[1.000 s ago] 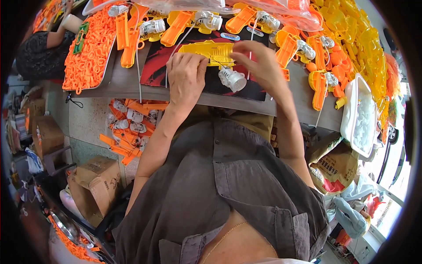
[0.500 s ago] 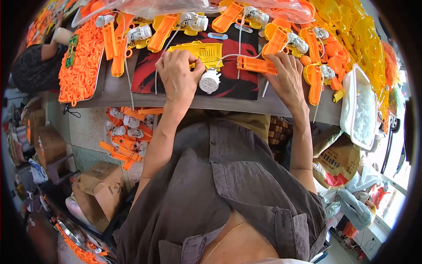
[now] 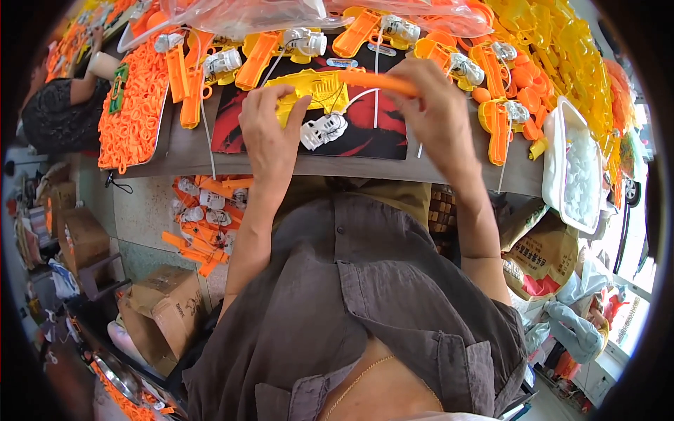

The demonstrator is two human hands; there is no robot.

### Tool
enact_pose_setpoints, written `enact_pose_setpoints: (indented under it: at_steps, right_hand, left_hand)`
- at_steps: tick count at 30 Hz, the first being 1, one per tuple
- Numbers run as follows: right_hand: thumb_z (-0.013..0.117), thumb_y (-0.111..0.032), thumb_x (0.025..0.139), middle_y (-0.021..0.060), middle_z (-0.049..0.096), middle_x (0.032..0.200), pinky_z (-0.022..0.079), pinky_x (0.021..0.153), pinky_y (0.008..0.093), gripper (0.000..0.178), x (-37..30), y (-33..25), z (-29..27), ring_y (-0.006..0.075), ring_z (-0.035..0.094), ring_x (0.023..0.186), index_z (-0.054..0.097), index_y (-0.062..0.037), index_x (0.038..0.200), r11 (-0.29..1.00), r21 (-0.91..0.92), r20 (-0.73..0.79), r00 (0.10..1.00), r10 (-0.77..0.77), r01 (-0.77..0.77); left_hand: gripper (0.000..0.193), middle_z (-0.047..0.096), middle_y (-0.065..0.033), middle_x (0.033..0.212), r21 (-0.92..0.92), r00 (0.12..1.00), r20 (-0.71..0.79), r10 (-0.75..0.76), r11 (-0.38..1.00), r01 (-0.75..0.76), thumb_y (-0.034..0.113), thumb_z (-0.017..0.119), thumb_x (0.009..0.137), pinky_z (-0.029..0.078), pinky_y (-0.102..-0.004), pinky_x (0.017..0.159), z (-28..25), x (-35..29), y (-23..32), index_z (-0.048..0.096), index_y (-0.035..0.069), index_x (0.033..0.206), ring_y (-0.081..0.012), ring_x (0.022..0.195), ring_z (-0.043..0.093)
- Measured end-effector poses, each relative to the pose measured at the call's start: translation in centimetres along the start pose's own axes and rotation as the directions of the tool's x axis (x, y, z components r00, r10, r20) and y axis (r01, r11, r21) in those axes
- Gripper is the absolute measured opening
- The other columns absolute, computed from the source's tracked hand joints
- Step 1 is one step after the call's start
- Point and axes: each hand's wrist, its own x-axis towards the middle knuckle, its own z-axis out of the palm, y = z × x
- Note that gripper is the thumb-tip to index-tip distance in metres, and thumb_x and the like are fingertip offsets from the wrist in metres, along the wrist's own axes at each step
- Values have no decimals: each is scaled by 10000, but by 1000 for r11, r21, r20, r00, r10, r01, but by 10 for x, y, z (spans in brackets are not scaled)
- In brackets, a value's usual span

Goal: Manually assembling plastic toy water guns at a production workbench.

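My left hand (image 3: 270, 137) grips the left end of a yellow plastic shell (image 3: 319, 90), fingers on its far side and thumb on the near side. A white cylindrical unit (image 3: 324, 130) lies just below the shell on the black-and-red mat (image 3: 372, 137), joined to a thin white tube (image 3: 359, 97) that runs up to the right. My right hand (image 3: 439, 105), slightly blurred, is closed around the end of an orange handle-shaped part (image 3: 379, 82). That part is raised and reaches left over the shell's right end.
Orange toy assemblies with white units (image 3: 305, 43) line the table's back. At left is a tray heaped with orange rings (image 3: 133, 123); at right stands a white tub (image 3: 554, 151) of translucent pieces. Yellow shells (image 3: 554, 42) pile up beyond. A co-worker's arm (image 3: 81, 85) shows far left.
My right hand has lifted the orange part off the mat and turned it, moving away from me. The white unit has tipped over onto its side and shifted left. My left hand has moved slightly left.
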Motion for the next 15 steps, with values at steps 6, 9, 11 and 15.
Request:
enact_pose_setpoints:
  at_steps: [6, 9, 11, 15]
  right_hand:
    - [719, 23, 802, 110, 552, 1162, 502, 817, 375, 229, -17, -9, 22, 312, 566, 1018, 663, -39, 1015, 948, -152, 150, 955, -256, 278]
    - [686, 58, 814, 106, 582, 1128, 504, 817, 373, 231, -6, -5, 13, 293, 585, 992, 664, -37, 1024, 968, -167, -6, 982, -190, 186]
    - [678, 67, 816, 101, 602, 1093, 504, 810, 368, 230, -1, -8, 2, 289, 591, 980, 664, -37, 1020, 982, -165, -34, 994, -103, 96]
    - [635, 108, 763, 83, 647, 987, 496, 801, 376, 273, 1, -5, 3, 284, 601, 966, 673, -43, 987, 958, -247, -170, 967, -188, 142]
  left_hand:
    - [390, 679, -83, 922, -624, 773, 486, -408, 458, 633, 331, 632, 997, 487, -222, 562, -31, -14, 7, 605, -14, 1176, -66, 663, 592]
    - [401, 683, -82, 928, -601, 755, 513, -408, 458, 655, 327, 618, 1004, 505, -211, 560, -29, -13, 5, 593, -17, 1210, -62, 659, 597]
    - [404, 684, -83, 929, -598, 746, 524, -411, 446, 666, 327, 620, 1003, 508, -215, 557, -29, -15, 4, 592, -18, 1213, -64, 661, 600]
    - [450, 690, -98, 951, -594, 740, 579, -343, 444, 671, 357, 596, 1011, 513, -221, 551, -26, -10, 6, 587, -37, 1229, -83, 672, 617]
